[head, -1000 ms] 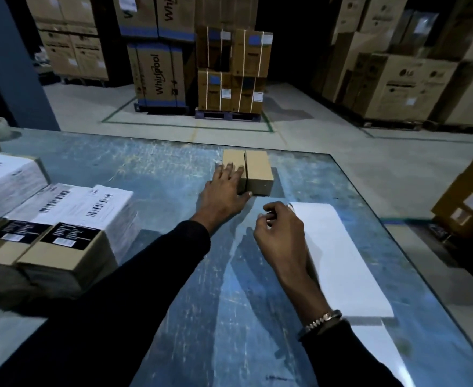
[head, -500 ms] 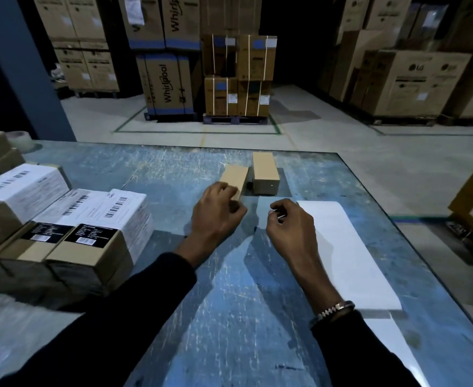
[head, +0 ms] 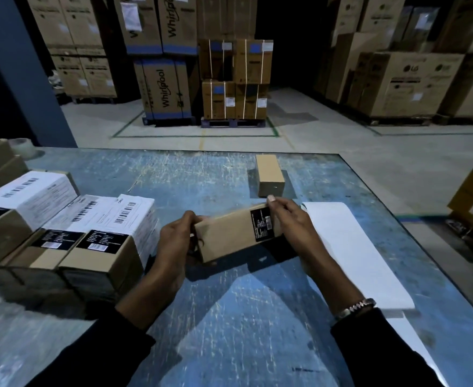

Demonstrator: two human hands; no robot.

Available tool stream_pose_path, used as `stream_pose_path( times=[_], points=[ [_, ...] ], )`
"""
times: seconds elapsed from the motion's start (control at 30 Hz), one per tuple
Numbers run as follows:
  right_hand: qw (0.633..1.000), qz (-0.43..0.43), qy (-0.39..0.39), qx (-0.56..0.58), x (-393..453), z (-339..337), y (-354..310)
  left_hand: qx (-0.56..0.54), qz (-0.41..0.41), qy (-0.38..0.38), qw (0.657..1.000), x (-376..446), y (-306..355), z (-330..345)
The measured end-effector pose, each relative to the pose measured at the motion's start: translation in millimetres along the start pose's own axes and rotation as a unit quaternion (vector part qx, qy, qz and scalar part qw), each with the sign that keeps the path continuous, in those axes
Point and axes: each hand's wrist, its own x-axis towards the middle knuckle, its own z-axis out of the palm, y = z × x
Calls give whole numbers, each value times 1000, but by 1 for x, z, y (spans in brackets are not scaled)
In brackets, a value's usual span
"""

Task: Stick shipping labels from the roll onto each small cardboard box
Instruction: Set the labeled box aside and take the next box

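Observation:
A small brown cardboard box with a black printed patch near its right end is held lengthwise above the blue table. My left hand grips its left end and my right hand grips its right end. A second small plain box stands on the table just beyond. The white strip of labels lies flat to the right of my right hand, running toward the near edge. No label is in either hand.
Several boxes with white barcode labels are stacked at the left of the blue table. A roll of tape sits at the far left corner. The table's right edge drops to the warehouse floor, with large cartons on pallets behind.
My left hand pulled one small box away from its neighbour toward me and lifted it. My right hand left the label strip and took the box's right end.

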Motion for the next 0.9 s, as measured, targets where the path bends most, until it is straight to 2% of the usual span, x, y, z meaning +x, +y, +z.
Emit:
stream_pose_path(
  times=[0.07,0.13,0.33,0.43,0.6,0.7,0.8,0.87,0.9],
  points=[
    [995,39,-48,78,-6,2,-5,-29,-53,-33,998,-3,4,-2],
    [990,54,-75,108,-7,1,-7,-26,-67,-46,996,-2,3,-2],
    [987,66,-44,140,0,-2,-5,-26,-47,-115,992,7,2,-3],
    [985,75,-40,148,-2,0,-3,15,-52,-143,988,4,2,-5],
    [986,98,-49,124,-4,-1,-3,121,-10,-139,983,0,-1,-7],
    [991,64,-6,117,-4,-2,-5,213,48,-175,960,-4,-2,-8],
    [991,33,28,129,-6,2,-5,235,43,-240,941,-14,1,-2],
    [995,36,1,94,-9,6,-3,362,108,-262,888,-15,4,0],
    [996,41,-26,70,-10,8,-3,420,157,-243,860,-11,3,-1]
  ],
)
